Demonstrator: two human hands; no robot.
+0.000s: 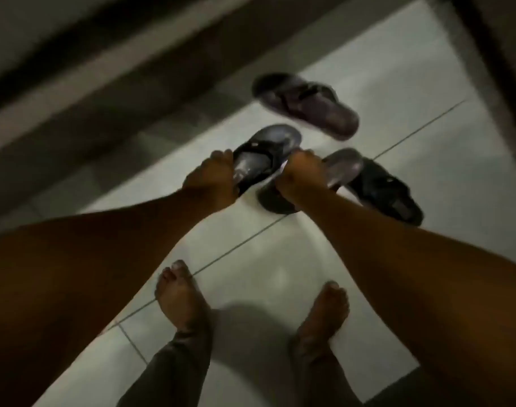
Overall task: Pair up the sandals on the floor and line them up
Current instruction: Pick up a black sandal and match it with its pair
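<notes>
sandals lie scattered on the white tiled floor (427,83), near a dark step. i count four, maybe: a purplish sandal (309,104) lying apart, a black strapped sandal (388,189) at my right, and one in each fist. my left hand (212,183) is closed on a dark flip-flop (265,151); my right hand (300,177) is clamped on a greyish sandal (343,168). something dark sits under that hand, too blurred to name. dim light could make me mismatch pairs, and my loose edge-hold could drop one onto my two bare feet (180,298).
</notes>
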